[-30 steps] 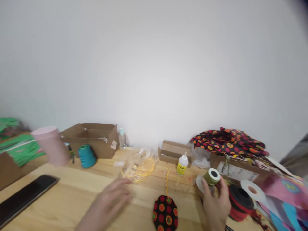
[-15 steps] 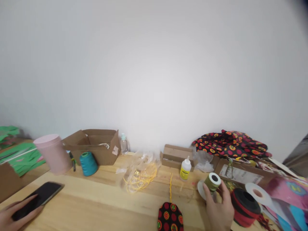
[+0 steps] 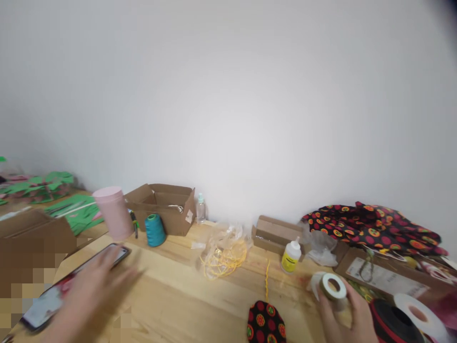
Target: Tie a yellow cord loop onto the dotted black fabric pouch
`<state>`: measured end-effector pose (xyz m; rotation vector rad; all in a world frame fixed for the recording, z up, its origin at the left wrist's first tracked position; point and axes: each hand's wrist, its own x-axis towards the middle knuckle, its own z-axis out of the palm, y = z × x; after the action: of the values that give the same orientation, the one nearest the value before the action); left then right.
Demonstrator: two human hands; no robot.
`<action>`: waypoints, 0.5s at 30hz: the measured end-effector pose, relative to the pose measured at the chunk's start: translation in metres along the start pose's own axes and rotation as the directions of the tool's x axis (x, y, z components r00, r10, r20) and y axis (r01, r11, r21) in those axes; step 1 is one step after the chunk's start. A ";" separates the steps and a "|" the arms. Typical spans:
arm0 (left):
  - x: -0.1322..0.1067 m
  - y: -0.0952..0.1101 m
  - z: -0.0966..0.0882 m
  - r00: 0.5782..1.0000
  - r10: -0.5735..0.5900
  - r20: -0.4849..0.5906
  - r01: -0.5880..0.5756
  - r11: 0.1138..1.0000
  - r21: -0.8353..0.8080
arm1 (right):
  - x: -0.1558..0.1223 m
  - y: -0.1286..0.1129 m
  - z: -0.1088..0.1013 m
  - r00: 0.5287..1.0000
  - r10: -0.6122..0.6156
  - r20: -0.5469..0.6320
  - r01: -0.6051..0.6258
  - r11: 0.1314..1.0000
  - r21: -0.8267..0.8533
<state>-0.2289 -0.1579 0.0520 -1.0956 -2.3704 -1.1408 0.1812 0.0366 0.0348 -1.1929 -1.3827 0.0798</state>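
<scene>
My left hand (image 3: 91,288), blurred by motion, is over a phone (image 3: 43,307) lying on the wooden table, its screen lit. The fingers are stretched and apart; whether they touch the glass I cannot tell. On the right, my right hand (image 3: 352,312) has thumb and fingers around a spool of olive-green ribbon (image 3: 333,286), whose white end faces up. Close behind that spool is a pale round disc (image 3: 315,285). Nearer the middle lies a black, red-dotted fabric piece (image 3: 266,321) with a yellow cord (image 3: 267,281) running from its top.
Along the wall stand a pink canister (image 3: 114,214), a teal thread cone (image 3: 154,231), a cardboard box (image 3: 171,219), a glue bottle (image 3: 291,257) and a smaller box (image 3: 274,233). Yellow cord (image 3: 228,259) lies bundled mid-table. Patterned cloth (image 3: 371,224) and a black-red roll (image 3: 396,324) sit right.
The view has turned left. My left hand has moved from the phone's near end up over it, and the dark screen has lit. The spool, still in my right hand, now shows its end more.
</scene>
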 end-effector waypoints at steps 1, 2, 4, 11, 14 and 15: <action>-0.015 0.025 0.010 0.989 0.072 0.131 -0.067 0.997 -0.044 | -0.001 -0.001 -0.002 0.992 -0.123 0.023 0.122 0.992 0.014; -0.031 0.054 0.020 0.960 0.129 0.250 -0.101 0.988 -0.119 | -0.002 -0.002 -0.005 0.972 -0.229 0.056 0.227 0.973 0.039; -0.060 0.114 0.041 0.847 0.274 0.456 -0.146 0.944 -0.295 | -0.009 -0.005 -0.008 0.926 -0.354 0.131 0.340 0.933 0.119; -0.096 0.238 0.100 0.417 0.697 0.583 0.200 0.555 -0.807 | -0.038 -0.027 -0.002 0.931 0.212 0.298 -0.341 0.796 0.501; -0.103 0.239 0.123 0.397 0.669 0.629 0.569 0.359 -0.740 | -0.031 -0.026 0.003 0.806 0.355 0.474 -0.590 0.553 0.589; -0.105 0.236 0.129 0.405 0.651 0.641 0.628 0.311 -0.713 | -0.028 -0.025 0.005 0.784 0.359 0.507 -0.621 0.490 0.613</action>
<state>0.0244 -0.0194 0.0398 -2.8907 -1.8082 -2.7518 0.1555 0.0095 0.0306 -0.8083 -1.0111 1.2274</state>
